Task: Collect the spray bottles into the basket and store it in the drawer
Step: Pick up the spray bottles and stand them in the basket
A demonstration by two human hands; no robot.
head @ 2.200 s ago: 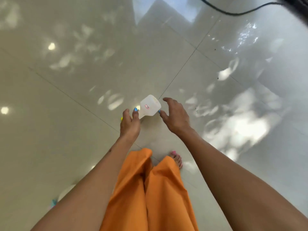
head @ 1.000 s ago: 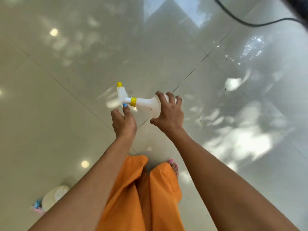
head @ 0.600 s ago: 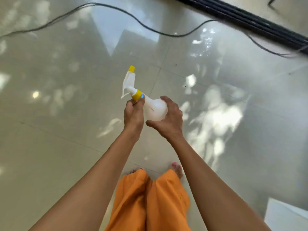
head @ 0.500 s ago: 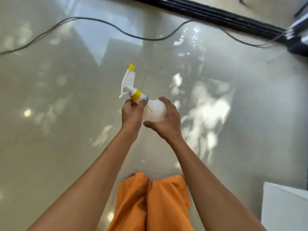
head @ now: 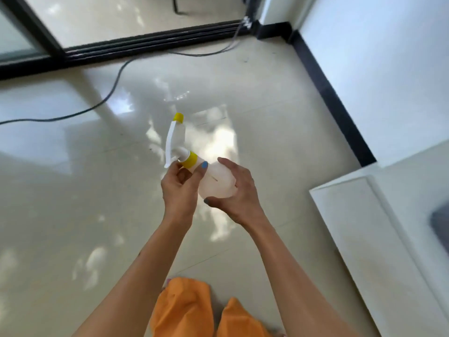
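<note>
A white spray bottle (head: 215, 177) with a yellow collar and a yellow nozzle tip is held in the air in front of me, its spray head pointing up and away. My left hand (head: 179, 190) pinches its neck just below the yellow collar. My right hand (head: 239, 193) wraps around the round body from the right and underneath. No basket and no drawer are in view.
Glossy tiled floor (head: 85, 190) all around. A black cable (head: 111, 86) runs across it from a black sliding-door track (head: 145, 45) at the top. A white cabinet top (head: 379, 234) stands at the right, with a dark object (head: 441, 220) on it. White wall with black skirting behind.
The bottle was turned from base-up to spray-head-up and both hands now grip it. My view has swung right and up, bringing the door track, wall and white cabinet into sight.
</note>
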